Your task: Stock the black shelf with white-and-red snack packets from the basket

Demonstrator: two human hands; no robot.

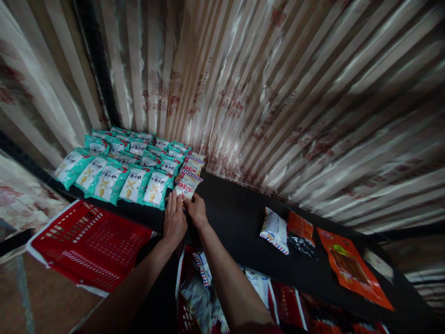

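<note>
A cream snack packet (187,184) with red lettering and a striped red-and-blue edge leans at the right end of the rows of packets. At its lower left, my left hand (174,220) is closed on the bottom edge, fingers pointing up. My right hand (196,208) grips the lower right corner, fingers bent. Directly behind stands another cream packet (193,165) of the same look. To the left, several teal-and-white snack packets (111,180) lean in tight rows; the nearest teal packet (156,189) is right beside my left hand.
The black shelf (229,208) runs against a pleated curtain (243,93). On its right part lie a white striped-edge packet (274,229), an orange-and-black packet (301,232) and a large orange bag (352,264). A red basket (93,241) stands below left; another basket holding packets is below my arms.
</note>
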